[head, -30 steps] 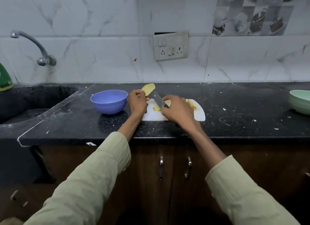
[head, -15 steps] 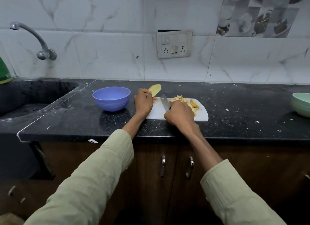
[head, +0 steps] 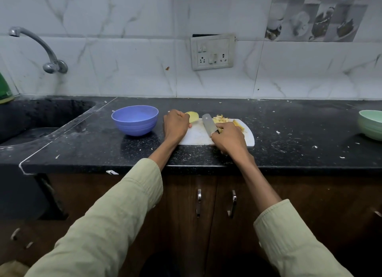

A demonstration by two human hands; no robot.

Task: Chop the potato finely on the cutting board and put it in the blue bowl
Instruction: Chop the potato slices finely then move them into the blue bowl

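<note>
1. Yellow chopped bits [head: 222, 119] lay heaped on the far right of the white board [head: 198, 135]. A second before, only a few pieces had lain beside the blade, so the knife [head: 208, 122] seemed to have swept them aside.
2. That left the middle of the board bare, probably ready for the next cut; the job looked roughly half done.
3. Left hand [head: 175, 125] had its fingers curled round the uncut potato [head: 193, 116], holding it at the board's far left corner, just beside the blue bowl [head: 135, 119]. It had barely moved.
4. Right hand [head: 229, 139] was clamped on the knife handle, forefinger stretched towards the blade.
5. Nothing had gone into the bowl, as far as could be seen.
6. No brand or readable writing showed; the wall socket [head: 213, 52] bore none I could make out.
</note>
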